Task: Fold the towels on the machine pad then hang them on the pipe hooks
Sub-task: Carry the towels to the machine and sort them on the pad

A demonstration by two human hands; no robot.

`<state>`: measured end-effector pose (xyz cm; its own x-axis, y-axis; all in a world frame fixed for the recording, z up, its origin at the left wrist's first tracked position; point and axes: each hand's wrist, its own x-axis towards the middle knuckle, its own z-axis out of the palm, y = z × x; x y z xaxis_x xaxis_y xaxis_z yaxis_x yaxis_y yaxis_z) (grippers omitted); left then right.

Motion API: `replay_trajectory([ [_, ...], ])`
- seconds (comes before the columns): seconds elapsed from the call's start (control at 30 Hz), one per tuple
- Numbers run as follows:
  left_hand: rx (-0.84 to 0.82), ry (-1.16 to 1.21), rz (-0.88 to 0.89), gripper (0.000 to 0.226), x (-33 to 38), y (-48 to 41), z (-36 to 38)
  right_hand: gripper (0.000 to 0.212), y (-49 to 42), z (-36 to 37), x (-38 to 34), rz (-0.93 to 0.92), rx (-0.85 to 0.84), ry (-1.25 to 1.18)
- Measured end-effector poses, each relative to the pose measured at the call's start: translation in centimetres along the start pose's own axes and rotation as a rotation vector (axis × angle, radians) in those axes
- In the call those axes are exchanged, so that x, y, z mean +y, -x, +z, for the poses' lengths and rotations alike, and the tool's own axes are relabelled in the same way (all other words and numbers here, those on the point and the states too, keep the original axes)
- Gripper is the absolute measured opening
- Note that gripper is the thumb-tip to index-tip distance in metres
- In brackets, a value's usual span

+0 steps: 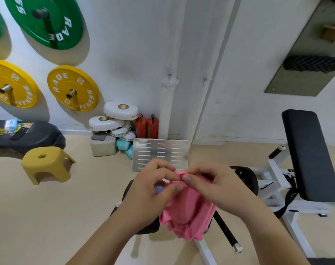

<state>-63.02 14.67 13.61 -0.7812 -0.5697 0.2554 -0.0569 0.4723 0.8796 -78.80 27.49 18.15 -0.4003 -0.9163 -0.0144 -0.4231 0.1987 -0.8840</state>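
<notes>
Grip: your left hand (153, 186) and right hand (206, 182) pinch the pink towel (189, 207) by its top edge; it hangs below them, hook (169, 75) straight above.

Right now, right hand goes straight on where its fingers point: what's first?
Probably the left hand: the right hand points leftward along the pink towel edge both pinch, fingertips nearly touching.

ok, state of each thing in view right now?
pink towel: bunched, held up by its top edge
left hand: pinches the towel's top edge
right hand: pinches the same edge
machine pad: mostly hidden beneath towel and hands
pipe hooks: bare, nothing hung
yellow stool: upright on the floor
</notes>
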Motion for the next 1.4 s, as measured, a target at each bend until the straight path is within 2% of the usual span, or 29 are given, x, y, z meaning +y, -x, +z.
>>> replay_trajectory([
  [0.13, 0.051, 0.089, -0.009, 0.015, 1.2, 0.6, 1.6, 0.014, 0.5, -0.5, 0.4, -0.033, -0.022, -0.008],
  [0.3, 0.193, 0.031, -0.092, 0.014, 2.5, 0.2, 3.0, 0.012, 1.1, -1.6, 4.6, 0.122, -0.013, -0.281],
  [0.4, 0.348, -0.002, -0.139, 0.020, 2.8, 0.0, 2.1, 0.021, 2.0, -2.6, 7.9, 0.230, -0.096, -0.276],
  [0.47, 0.441, -0.005, -0.185, 0.023, 2.3, -0.2, 1.0, 0.019, 2.6, -3.2, 9.7, 0.274, -0.144, -0.256],
  [0.53, 0.469, -0.015, -0.254, 0.032, 1.9, -0.1, 0.1, 0.017, 2.9, -3.6, 11.0, 0.316, -0.116, -0.268],
  [0.6, 0.411, -0.055, -0.301, 0.026, 1.8, 0.4, -0.3, 0.015, 3.1, -3.9, 11.7, 0.307, -0.044, -0.261],
  [0.7, 0.191, -0.081, -0.279, 0.016, 2.4, 1.5, 1.3, 0.013, 2.9, -3.7, 10.5, 0.185, 0.014, -0.082],
  [0.77, 0.055, -0.081, -0.209, 0.015, 2.6, 2.3, 3.3, 0.012, 2.8, -2.9, 8.6, 0.075, -0.030, 0.050],
  [0.83, -0.034, -0.070, -0.161, 0.013, 2.7, 2.9, 5.3, 0.020, 3.0, -1.9, 7.1, 0.000, -0.121, 0.122],
  [0.9, -0.075, -0.021, -0.178, 0.014, 2.3, 3.6, 6.6, 0.022, 3.3, -1.6, 7.2, -0.047, -0.184, 0.188],
  [1.0, -0.098, 0.023, -0.250, 0.012, 1.9, 4.3, 7.2, 0.017, 3.8, -1.8, 8.2, -0.017, -0.169, 0.175],
  [1.1, -0.042, -0.080, -0.242, 0.011, 1.2, 4.4, 7.3, 0.009, 4.1, -1.7, 9.3, 0.044, -0.121, 0.153],
  [1.2, 0.120, -0.116, -0.251, 0.015, 0.9, 4.2, 6.5, 0.014, 4.7, -2.3, 11.4, 0.150, -0.139, 0.151],
  [1.3, 0.291, -0.134, -0.301, 0.016, 0.0, 4.1, 4.2, 0.015, 5.9, -3.4, 13.0, 0.238, -0.081, -0.029],
  [1.4, 0.346, -0.189, -0.344, 0.018, -1.1, 4.6, 2.3, 0.014, 6.7, -4.2, 13.7, 0.303, 0.000, -0.166],
])
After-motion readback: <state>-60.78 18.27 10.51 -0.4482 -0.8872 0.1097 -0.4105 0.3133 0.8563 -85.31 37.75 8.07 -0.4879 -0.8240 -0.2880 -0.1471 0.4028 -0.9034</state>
